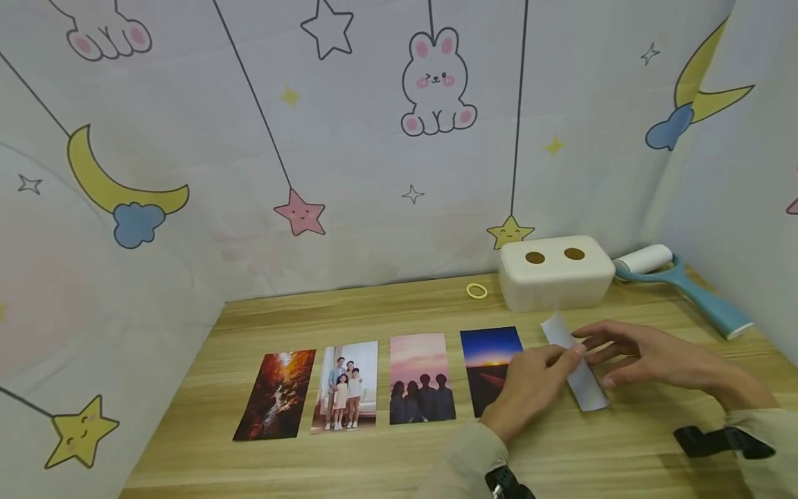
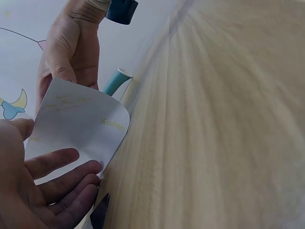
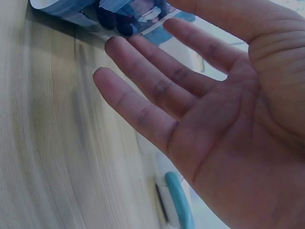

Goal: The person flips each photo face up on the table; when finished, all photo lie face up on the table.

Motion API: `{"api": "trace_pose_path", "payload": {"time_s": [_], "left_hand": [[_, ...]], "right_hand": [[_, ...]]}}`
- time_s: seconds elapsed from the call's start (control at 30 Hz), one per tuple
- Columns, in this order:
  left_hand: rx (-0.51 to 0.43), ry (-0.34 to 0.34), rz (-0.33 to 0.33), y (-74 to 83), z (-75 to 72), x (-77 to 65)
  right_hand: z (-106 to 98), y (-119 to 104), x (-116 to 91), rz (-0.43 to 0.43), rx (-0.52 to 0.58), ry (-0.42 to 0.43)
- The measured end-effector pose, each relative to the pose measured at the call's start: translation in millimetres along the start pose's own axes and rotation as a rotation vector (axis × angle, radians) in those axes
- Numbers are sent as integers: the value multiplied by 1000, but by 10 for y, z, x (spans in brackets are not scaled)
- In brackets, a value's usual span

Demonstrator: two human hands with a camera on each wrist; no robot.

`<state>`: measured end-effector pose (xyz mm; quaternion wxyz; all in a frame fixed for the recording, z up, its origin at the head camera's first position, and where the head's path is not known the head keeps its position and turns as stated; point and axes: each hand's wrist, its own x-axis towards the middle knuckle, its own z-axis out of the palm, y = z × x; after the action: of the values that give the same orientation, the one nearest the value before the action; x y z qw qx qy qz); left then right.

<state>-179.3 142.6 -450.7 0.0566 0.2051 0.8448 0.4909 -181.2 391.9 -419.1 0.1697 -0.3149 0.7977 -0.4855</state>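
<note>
A photo print [image 1: 581, 381] stands tilted on its edge, slightly bowed. My left hand [image 1: 536, 381] holds it, thumb at the edge and fingers against the white back. In the left wrist view, faint yellow lettering marks that back, with the left hand [image 2: 47, 191] in front of it. On the picture side is my right hand [image 1: 654, 357], its fingers loosely spread. From the right wrist, the right hand [image 3: 200, 105] has its fingertips right at the print [image 3: 128, 19], whose bluish picture is only partly seen. A sunset print [image 1: 489, 364] lies beside the left hand, partly covered by it.
Left of the sunset print lie a pink-sky silhouette print [image 1: 420, 381], a family photo [image 1: 346, 388] and an autumn stream print [image 1: 277, 395]. A white box [image 1: 555, 277] with two round holes stands behind, near a yellow ring [image 1: 476, 292] and a teal-handled lint roller [image 1: 704, 298].
</note>
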Motion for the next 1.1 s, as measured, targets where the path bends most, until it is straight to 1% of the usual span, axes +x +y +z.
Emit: {"api": "trace_pose_path", "payload": {"time_s": [0.1,0.2,0.33,0.43,0.5,0.63,0.73,0.9,1.1], "left_hand": [[-14,3,4,-7,0,5],[-24,-2,4,-9,0,8],[-21,-7,36,10,-14,4],[-24,10,68,53,-37,0],[-42,28,71,91,-55,-4],[-113,49,36,174,-104,-26],[-145,50,2,222,-142,-46],[-157,53,-28,250,-186,-60],[-179,59,-49,235,-223,-68]], "right_hand": [[-1,14,18,-11,-13,-9],[-7,28,18,4,-41,2],[-6,6,13,51,-85,33],[7,-42,20,101,-98,65],[16,-74,27,137,-96,85],[31,-116,50,203,-91,143],[37,-121,70,238,-105,196],[45,-77,90,262,-144,257],[66,-17,96,268,-254,318]]}}
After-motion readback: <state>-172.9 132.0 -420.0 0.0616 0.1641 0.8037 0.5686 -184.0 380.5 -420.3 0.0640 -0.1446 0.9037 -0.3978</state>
